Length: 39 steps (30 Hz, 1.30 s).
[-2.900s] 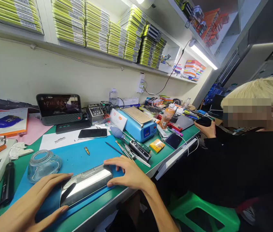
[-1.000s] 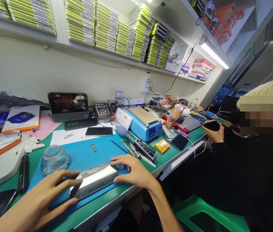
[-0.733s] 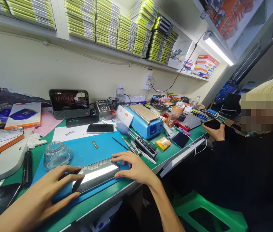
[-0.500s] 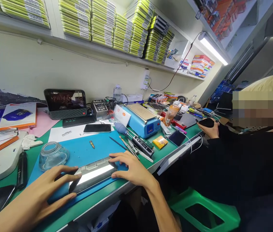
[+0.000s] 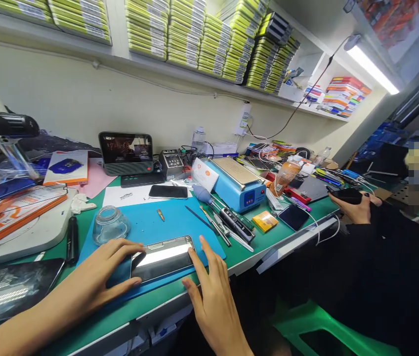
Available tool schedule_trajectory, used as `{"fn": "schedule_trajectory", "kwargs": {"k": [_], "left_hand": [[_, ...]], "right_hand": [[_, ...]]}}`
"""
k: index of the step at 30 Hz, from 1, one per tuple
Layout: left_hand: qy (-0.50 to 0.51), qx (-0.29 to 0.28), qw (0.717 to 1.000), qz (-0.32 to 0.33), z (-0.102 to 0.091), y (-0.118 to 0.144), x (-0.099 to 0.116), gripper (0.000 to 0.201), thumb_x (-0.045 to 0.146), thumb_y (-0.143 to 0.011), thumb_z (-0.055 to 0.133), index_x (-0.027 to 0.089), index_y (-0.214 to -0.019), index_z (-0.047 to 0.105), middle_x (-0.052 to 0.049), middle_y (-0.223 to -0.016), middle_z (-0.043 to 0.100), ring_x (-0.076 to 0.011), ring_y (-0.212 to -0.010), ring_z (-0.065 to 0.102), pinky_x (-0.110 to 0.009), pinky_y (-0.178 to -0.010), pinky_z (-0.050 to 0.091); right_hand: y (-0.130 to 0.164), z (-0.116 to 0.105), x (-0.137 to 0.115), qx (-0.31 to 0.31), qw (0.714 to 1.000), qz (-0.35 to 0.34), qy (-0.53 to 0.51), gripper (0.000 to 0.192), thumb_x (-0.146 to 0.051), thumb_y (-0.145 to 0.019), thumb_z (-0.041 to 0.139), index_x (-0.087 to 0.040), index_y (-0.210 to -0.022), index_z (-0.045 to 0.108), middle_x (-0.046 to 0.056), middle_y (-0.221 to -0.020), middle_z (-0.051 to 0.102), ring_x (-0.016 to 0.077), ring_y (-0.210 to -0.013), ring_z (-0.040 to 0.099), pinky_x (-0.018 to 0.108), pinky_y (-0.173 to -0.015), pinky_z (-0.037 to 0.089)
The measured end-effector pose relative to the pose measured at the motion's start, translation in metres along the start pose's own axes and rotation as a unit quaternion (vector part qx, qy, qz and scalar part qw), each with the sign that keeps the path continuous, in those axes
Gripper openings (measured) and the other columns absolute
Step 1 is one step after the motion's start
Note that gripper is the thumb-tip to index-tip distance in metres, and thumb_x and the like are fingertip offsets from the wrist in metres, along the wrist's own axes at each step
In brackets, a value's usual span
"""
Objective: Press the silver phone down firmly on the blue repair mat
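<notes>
Phone (image 5: 163,259) lies flat, screen glaring, on the blue mat (image 5: 174,222) at lower centre of frame, near the front edge of the green bench (image 5: 254,242). Left hand (image 5: 94,282) comes in from lower left, fingers spread wide, fingertips on the phone's left end, thumb against its near corner; not gripping, just pinning it. Right hand (image 5: 211,296) comes up from bottom centre, open and flat, fingers straight, index tip touching the phone's right end, palm off the bench edge. Glass bowl (image 5: 110,225) sits upside down on the mat just left of and behind the phone. Small screwdriver bit (image 5: 160,214) lies on the mat further back. Tweezers and pen tools (image 5: 224,227) lie in a row at the mat's right edge. Blue heater plate (image 5: 237,185) sits behind them, centre frame. Second dark phone (image 5: 168,192) lies on white paper behind the mat. Another person at right frame, hand (image 5: 356,207) holding a dark device (image 5: 345,195).
</notes>
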<state>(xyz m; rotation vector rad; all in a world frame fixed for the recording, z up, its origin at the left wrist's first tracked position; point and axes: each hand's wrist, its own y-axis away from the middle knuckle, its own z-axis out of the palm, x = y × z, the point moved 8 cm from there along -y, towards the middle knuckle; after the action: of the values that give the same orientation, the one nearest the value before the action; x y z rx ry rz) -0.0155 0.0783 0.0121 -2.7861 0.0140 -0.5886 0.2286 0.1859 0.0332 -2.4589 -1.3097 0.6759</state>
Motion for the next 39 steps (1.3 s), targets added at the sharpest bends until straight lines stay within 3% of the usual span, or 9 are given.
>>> {"fn": "schedule_trajectory", "kwargs": {"k": [5,13,16,20,24,28,34,36,39], "left_hand": [[0.042,0.024,0.998,-0.029,-0.003,-0.002,0.0,0.058,0.068,-0.102,0.063,0.038,-0.15,0.048,-0.004,-0.141,0.063,-0.0277,-0.13,0.063,-0.045,-0.11,0.058],[0.053,0.024,0.998,-0.016,-0.005,-0.005,0.002,0.055,0.058,-0.102,0.069,0.032,-0.148,0.052,-0.008,-0.14,0.064,-0.0304,-0.13,0.062,-0.048,-0.113,0.055],[0.051,0.02,0.998,-0.016,-0.005,-0.005,0.002,0.055,0.057,-0.103,0.068,0.03,-0.148,0.052,-0.01,-0.14,0.063,-0.0325,-0.13,0.062,-0.051,-0.113,0.055],[0.044,0.002,0.999,-0.022,-0.006,-0.005,0.004,0.059,0.059,-0.103,0.066,0.032,-0.152,0.048,-0.01,-0.144,0.061,-0.0326,-0.135,0.059,-0.048,-0.112,0.056],[0.04,0.004,0.999,-0.027,-0.008,-0.004,0.006,0.057,0.059,-0.105,0.063,0.033,-0.153,0.048,-0.008,-0.144,0.06,-0.0318,-0.135,0.059,-0.046,-0.112,0.056],[0.035,0.029,0.999,-0.012,-0.006,-0.003,0.003,0.061,0.062,-0.102,0.066,0.034,-0.153,0.048,-0.007,-0.142,0.061,-0.0316,-0.133,0.06,-0.044,-0.11,0.056],[0.03,0.041,0.999,0.002,0.007,-0.003,-0.01,0.058,0.033,-0.097,0.071,0.033,-0.15,0.047,-0.006,-0.142,0.061,-0.03,-0.132,0.06,-0.045,-0.113,0.055],[0.027,0.052,0.998,0.003,0.008,-0.001,-0.011,0.058,0.027,-0.094,0.066,0.032,-0.148,0.047,-0.007,-0.142,0.061,-0.0302,-0.132,0.061,-0.046,-0.113,0.054],[0.034,0.044,0.998,0.001,0.006,-0.001,-0.008,0.06,0.04,-0.098,0.071,0.034,-0.152,0.046,-0.007,-0.144,0.061,-0.0304,-0.133,0.061,-0.045,-0.113,0.056]], "right_hand": [[-0.015,0.004,-0.044,0.047,0.997,-0.067,-0.003,0.06,-0.052,-0.106,0.061,-0.022,-0.157,0.055,0.005,-0.177,0.033,0.0382,-0.164,0.032,0.066,-0.131,0.039],[-0.036,0.021,-0.105,0.022,0.987,-0.139,-0.083,0.055,-0.056,-0.108,0.056,-0.016,-0.146,0.062,0.002,-0.17,0.047,0.0246,-0.166,0.028,0.049,-0.143,0.015],[-0.041,0.018,-0.093,0.009,0.985,-0.134,-0.111,0.045,-0.056,-0.108,0.057,-0.025,-0.138,0.069,0.001,-0.161,0.056,0.0234,-0.162,0.034,0.051,-0.143,0.013],[-0.036,0.0,-0.032,0.017,0.994,-0.047,-0.101,0.035,-0.05,-0.11,0.053,-0.036,-0.135,0.073,0.005,-0.153,0.061,0.0295,-0.159,0.04,0.068,-0.137,0.023],[-0.021,-0.015,0.014,0.055,0.996,0.034,-0.068,0.037,-0.044,-0.113,0.046,-0.034,-0.133,0.075,0.008,-0.151,0.06,0.0337,-0.155,0.044,0.073,-0.131,0.032],[-0.02,-0.004,-0.014,0.069,0.996,0.032,-0.054,0.045,-0.053,-0.111,0.047,-0.021,-0.128,0.074,0.013,-0.152,0.06,0.0368,-0.155,0.043,0.066,-0.129,0.041],[-0.039,0.029,-0.105,0.03,0.987,-0.095,-0.124,0.045,-0.067,-0.105,0.053,-0.027,-0.116,0.072,0.001,-0.159,0.056,0.0236,-0.162,0.035,0.05,-0.141,0.025],[-0.041,0.028,-0.114,0.014,0.983,-0.127,-0.128,0.043,-0.066,-0.105,0.054,-0.028,-0.109,0.072,0.0,-0.156,0.059,0.0202,-0.162,0.036,0.048,-0.142,0.022],[-0.039,0.01,-0.089,0.034,0.988,-0.1,-0.113,0.04,-0.059,-0.109,0.051,-0.028,-0.124,0.072,0.002,-0.16,0.056,0.0233,-0.162,0.036,0.053,-0.141,0.025]]}}
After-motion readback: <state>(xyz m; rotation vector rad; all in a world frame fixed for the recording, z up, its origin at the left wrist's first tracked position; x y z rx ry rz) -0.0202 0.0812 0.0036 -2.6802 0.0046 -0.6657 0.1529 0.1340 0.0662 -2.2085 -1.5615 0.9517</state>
